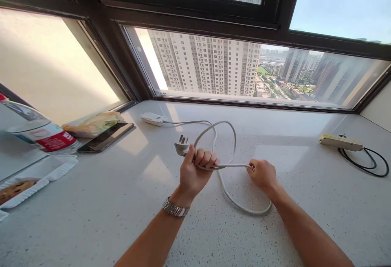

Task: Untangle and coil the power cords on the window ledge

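Note:
A white power cord (234, 165) runs between my two hands above the speckled white sill. Near its plug end, my left hand (197, 169) is closed around the cord, and the three-pin plug (182, 145) sticks out past the thumb with its prongs up. My right hand (262, 173) pinches the same cord farther along, to the right. One loop of cord rises above my left hand, while another slack curve lies on the sill below. At the cord's far end rests a white power strip (153, 119), close to the window.
On the left are a water bottle (45, 132) with a red label, a wrapped snack (94, 124), a smartphone (106, 137) and a plastic tray (50, 173) with a cookie. A yellowish power strip (342, 142) with a black cord lies at right. Window frames (259, 106) border the sill.

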The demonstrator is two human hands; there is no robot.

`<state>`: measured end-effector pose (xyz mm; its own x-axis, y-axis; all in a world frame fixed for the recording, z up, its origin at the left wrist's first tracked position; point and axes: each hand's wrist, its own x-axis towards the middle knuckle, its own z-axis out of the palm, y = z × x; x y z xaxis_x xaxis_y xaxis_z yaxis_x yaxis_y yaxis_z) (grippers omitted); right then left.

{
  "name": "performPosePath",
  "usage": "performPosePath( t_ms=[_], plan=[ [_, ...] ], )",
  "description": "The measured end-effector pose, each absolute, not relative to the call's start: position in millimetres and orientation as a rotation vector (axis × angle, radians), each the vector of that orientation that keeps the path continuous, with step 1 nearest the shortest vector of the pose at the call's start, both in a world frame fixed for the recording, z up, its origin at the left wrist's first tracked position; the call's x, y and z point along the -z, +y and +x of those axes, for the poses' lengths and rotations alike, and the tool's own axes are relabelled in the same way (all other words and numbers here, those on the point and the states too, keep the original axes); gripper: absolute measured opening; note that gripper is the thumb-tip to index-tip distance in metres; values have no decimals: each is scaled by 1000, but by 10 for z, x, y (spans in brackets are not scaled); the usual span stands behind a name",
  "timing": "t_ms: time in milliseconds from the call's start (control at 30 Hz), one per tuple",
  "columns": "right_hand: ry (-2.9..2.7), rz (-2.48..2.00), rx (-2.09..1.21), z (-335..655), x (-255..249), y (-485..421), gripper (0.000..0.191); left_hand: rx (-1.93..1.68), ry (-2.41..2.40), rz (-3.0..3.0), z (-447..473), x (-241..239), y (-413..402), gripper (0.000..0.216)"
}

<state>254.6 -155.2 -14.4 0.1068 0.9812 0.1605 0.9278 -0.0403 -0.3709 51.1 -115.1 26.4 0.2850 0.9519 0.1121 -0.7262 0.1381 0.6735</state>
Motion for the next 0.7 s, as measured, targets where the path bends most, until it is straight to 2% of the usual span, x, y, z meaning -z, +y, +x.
performPosePath(
  t_ms=[100,233,367,500,600,700],
  plan=[
    [-1559,-2078,26,2848,65,-1526,31,-1336,411,564,311,-307,-1023,62],
    [-1269,-2037,213,3112,16,-1537,30,-1427,448,531,217,-312,-930,64],
    [-1346,-1847,226,3087,53,-1534,39,-1547,488,622,204,-334,-915,65],
    [-1411,-1764,321,2988,84,-1520,39,-1743,521,643,156,-350,-933,63],
    [-1322,-1799,64,2953,97,-1525,42,-1815,522,615,157,-390,-918,62],
    [-1203,-1698,-650,2993,7,-1463,48,-1815,545,568,222,-551,-819,62]
  ],
)
